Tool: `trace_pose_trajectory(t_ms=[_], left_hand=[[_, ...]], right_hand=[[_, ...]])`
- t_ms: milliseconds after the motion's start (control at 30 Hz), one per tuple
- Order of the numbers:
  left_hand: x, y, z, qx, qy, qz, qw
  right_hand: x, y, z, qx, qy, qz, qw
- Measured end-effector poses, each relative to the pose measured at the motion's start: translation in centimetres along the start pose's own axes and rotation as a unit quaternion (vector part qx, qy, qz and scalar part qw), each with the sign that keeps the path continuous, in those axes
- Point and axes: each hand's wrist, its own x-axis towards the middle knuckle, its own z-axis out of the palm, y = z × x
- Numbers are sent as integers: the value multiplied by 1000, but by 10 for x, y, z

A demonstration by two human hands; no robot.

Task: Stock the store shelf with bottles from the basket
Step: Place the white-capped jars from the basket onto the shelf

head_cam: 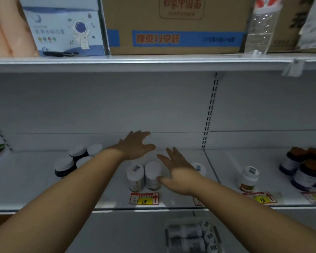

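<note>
1. Two small round bottles (pixel 143 177) with flat white caps and pale labels stand upright, side by side, touching, near the front of the white shelf (pixel 44 189).
2. The right hand (pixel 177 172) is spread flat, fingers apart and gripping nothing; its thumb touches the side of the right-hand bottle.
3. The left hand (pixel 135 145) hovers above and behind the pair, open with fingers splayed, empty.
4. Another white-capped bottle (pixel 199 168) stands partly hidden behind the right wrist.
5. Below the shelf edge, a basket (pixel 167 234), blurred, holds several white bottles (pixel 188 236) lying on their sides, caps pointing right.
6. To the left, a cluster of dark jars (pixel 71 161) with white lids stands upright.
7. To the right, past a shelf seam, stand a single white bottle with an orange label (pixel 247 178) and a group of brown-capped bottles (pixel 305 167).
8. A red-and-yellow price tag (pixel 144 198) sits on the front rail.
9. On the upper shelf rests a cardboard box (pixel 173 24) with a blue band, beside a white carton printed with an astronaut (pixel 66 28).
</note>
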Motion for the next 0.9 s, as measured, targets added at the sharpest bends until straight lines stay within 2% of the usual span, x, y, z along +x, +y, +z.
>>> trace_pose_trajectory(t_ms=[133,467,567,733,900], left_hand=[[-23,32,1,68,25,-48,996],[-108,85,76,3,-1,-119,993],[-140,90,101,15,-44,-133,990],[-152,81,142,28,-144,-167,975],[-131,44,213,12,-156,-155,976]], right_hand=[[-31,6,-13,-20,19,-48,998],[-122,41,5,6,-45,-122,992],[-141,48,29,10,-77,-149,986],[-161,76,64,32,-131,-115,984],[-174,138,101,51,-158,-24,986]])
